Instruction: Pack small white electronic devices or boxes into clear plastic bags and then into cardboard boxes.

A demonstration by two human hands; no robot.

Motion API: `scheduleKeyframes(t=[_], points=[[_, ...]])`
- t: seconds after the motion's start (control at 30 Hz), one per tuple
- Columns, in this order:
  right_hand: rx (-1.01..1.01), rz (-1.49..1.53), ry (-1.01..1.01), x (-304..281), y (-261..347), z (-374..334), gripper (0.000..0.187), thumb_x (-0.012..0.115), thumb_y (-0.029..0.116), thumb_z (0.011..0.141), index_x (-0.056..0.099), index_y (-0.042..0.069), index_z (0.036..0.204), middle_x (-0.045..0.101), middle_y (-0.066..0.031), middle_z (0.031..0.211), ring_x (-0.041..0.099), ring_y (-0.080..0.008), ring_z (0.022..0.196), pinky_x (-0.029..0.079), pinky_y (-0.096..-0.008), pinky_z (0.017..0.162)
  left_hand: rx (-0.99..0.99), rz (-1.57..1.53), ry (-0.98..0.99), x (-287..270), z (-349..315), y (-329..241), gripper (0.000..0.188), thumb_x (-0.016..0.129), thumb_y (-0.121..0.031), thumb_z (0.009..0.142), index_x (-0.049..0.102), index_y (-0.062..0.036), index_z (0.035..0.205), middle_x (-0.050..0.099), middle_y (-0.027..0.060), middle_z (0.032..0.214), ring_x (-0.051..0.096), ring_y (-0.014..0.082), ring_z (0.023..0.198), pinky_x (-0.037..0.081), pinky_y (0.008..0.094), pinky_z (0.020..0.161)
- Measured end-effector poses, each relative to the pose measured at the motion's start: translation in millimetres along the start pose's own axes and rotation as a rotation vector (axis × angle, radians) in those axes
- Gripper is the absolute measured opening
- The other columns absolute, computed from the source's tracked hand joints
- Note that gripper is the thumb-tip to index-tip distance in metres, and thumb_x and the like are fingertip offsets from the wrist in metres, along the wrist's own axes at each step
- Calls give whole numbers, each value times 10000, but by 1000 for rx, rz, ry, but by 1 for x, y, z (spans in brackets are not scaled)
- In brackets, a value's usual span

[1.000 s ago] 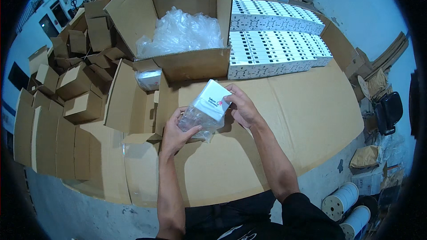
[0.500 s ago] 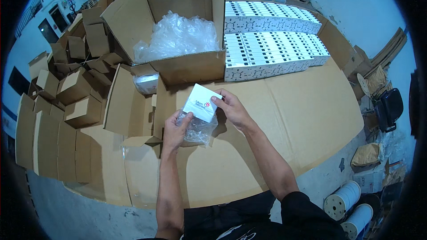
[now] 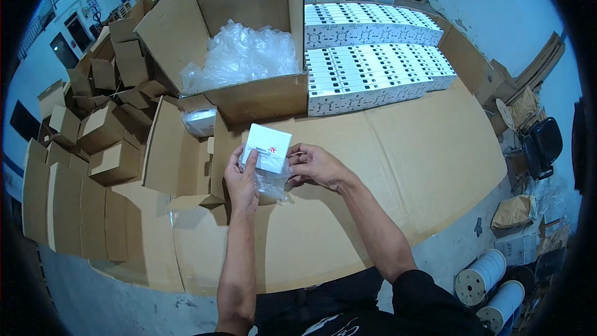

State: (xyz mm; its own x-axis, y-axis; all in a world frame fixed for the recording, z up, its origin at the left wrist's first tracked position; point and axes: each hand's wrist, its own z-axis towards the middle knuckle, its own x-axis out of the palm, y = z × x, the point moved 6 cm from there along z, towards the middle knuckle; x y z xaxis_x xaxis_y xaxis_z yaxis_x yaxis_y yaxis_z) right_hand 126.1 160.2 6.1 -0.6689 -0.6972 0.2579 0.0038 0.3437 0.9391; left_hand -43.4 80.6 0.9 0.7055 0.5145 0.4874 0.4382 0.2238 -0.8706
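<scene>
My left hand (image 3: 241,182) grips a flat white square box (image 3: 267,140) with a small red mark on its face, thumb on top. A crumpled clear plastic bag (image 3: 271,185) hangs below the box, around its lower part. At the bag's right side, the fingers of my right hand (image 3: 316,167) are curled in and pinch the plastic; their tips are partly hidden. Just left of my left hand stands an open cardboard carton (image 3: 180,155), with a plastic-wrapped white item (image 3: 200,122) at its far end.
Behind the carton, a large open cardboard box (image 3: 258,99) holds a heap of clear plastic bags (image 3: 249,53). White patterned boxes (image 3: 373,74) are stacked in rows at the far right. Empty brown cartons (image 3: 112,124) pile up at left. Cable spools (image 3: 482,277) stand on the floor at right.
The white box has shifted slightly left and down in my left hand. My right hand has let go of the box's right edge and moved down to the plastic bag.
</scene>
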Motion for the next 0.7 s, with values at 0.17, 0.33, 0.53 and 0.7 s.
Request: scheduleKeyframes(t=[0.17,0.33,0.53,0.7], points=[[-40,37,-47,-7,-11,9,134,646,85,996,610,-2,1091,681,-67,920,682,-127,758,564,-265,621,9,-65,-7,10,-4,-6,336,716,-131,978,552,-44,1258,688,84,1101,661,133,999,548,284,858],[-90,-45,-115,-1,1,8,75,618,95,1019,605,26,1042,643,-23,862,649,-107,742,542,-254,615,-8,-41,-19,-4,2,-3,242,672,-200,1015,584,-74,1202,687,66,1079,649,119,965,540,285,822],[-253,-8,-117,-6,8,8,49,596,88,1031,575,47,1048,602,-6,917,604,-74,777,528,-244,635,21,21,14,-10,5,-9,136,651,-172,1026,631,-69,1114,685,38,1068,622,103,962,519,276,843],[-388,54,-101,-5,18,5,65,557,51,1039,556,35,1102,579,3,968,569,-58,845,502,-227,727,105,-49,131,-11,11,-10,116,631,-158,1037,630,-70,1112,665,14,1068,600,88,963,504,264,871]])
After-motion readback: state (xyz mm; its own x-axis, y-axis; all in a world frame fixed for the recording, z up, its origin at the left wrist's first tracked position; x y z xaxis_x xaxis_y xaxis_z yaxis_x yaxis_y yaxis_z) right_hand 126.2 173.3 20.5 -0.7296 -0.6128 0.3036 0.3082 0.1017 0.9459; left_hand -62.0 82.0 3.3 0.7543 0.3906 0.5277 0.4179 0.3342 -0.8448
